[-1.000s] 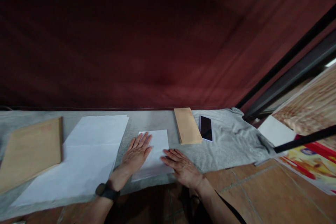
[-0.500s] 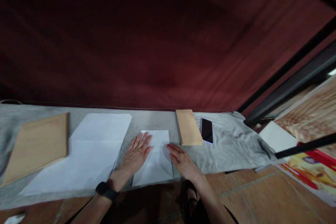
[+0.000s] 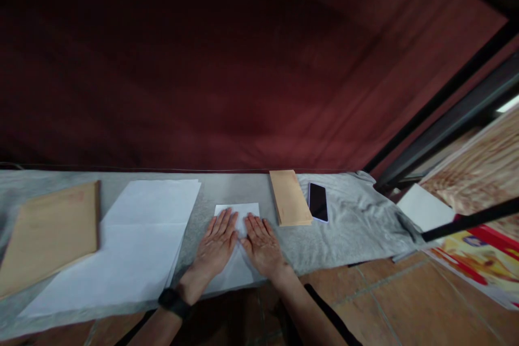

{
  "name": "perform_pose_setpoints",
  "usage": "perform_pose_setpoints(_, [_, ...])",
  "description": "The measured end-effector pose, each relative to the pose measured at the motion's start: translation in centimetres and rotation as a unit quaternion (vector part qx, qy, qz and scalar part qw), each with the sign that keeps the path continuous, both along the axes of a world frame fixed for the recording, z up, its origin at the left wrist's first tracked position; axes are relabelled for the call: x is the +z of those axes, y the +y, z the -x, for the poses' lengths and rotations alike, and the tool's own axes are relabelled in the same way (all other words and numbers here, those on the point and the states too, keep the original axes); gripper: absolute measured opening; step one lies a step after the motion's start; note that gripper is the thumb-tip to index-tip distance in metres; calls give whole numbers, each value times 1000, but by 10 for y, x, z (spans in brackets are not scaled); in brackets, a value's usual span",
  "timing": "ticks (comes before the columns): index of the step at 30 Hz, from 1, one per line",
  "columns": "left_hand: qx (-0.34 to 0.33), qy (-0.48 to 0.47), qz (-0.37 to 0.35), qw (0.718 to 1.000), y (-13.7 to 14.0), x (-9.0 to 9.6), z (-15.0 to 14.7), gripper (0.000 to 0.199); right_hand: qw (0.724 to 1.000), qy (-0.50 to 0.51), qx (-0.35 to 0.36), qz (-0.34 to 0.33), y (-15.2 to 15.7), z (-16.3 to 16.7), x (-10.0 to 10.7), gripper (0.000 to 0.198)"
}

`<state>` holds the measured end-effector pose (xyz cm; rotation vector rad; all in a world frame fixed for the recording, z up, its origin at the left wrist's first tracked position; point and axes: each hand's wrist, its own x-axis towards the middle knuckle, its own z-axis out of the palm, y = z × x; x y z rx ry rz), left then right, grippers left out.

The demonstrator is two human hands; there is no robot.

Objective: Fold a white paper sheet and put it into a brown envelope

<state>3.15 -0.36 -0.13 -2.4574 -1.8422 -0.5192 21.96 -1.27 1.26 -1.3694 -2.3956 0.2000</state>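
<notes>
A folded white sheet of paper (image 3: 233, 273) lies on the grey cloth in front of me. My left hand (image 3: 217, 246) rests flat on its left side, fingers stretched toward the far edge. On the right side of the same sheet lies my right hand (image 3: 263, 246), palm down with its fingers straight. The hands are close together, thumbs almost touching, and cover much of the paper. Neither one grips anything. A black band sits on my left wrist.
Large white sheets (image 3: 141, 248) lie to the left, partly under a brown envelope stack (image 3: 52, 232). Smaller brown envelopes (image 3: 290, 197) and a phone (image 3: 318, 201) are to the right on the grey cloth (image 3: 357, 216). Behind hangs a dark red curtain (image 3: 243, 92); a black metal frame stands right.
My right hand has moved left from the sheet's right edge onto its top, beside my left hand. My left hand stays flat on the paper. The view has shifted slightly.
</notes>
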Motion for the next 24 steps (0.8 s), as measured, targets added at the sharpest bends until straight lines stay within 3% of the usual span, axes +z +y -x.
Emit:
perform_pose_setpoints(13, [97,32,6,995,6,3,14,60,994,-27,-101,-10,20,2,-4,56])
perform_pose_setpoints(18, [105,59,26,992,7,7,13,61,991,-42,-118,-39,22,4,-7,55])
perform_pose_setpoints(24, [98,34,-26,994,6,7,8,60,991,-42,-115,-50,23,3,-9,55])
